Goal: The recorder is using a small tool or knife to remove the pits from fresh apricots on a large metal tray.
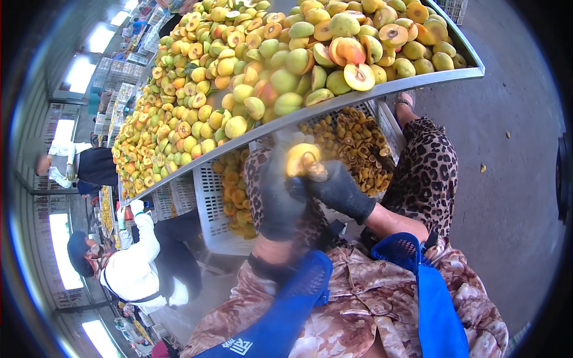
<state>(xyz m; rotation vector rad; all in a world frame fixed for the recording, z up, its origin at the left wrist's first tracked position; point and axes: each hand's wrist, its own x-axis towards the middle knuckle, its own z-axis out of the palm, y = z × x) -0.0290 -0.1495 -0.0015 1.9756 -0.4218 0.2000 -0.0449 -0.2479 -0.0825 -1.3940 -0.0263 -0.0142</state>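
Observation:
A cut yellow peach (pixel 301 159), its hollow showing, is up between my hands just below the table's metal rim. My left hand (pixel 279 194), in a dark glove and blurred by motion, is closed around the peach's left side. Against its lower right, my right hand (pixel 343 190), also dark-gloved, has curled fingers. A brownish lump shows at those fingertips; whether it is a pit or a tool is too blurred to tell. Directly ahead, whole and halved peaches (pixel 239 77) are heaped on the metal-edged table (pixel 298 118).
Under the table, a white slotted crate (pixel 210 206) contains yellow fruit pieces; beside it are browner pieces (pixel 361 146). My knees in leopard-print trousers (pixel 427 173) flank the crates. A person in white (pixel 140 262) works at left, another (pixel 77 164) farther off. Scraps (pixel 483 168) dot the grey floor.

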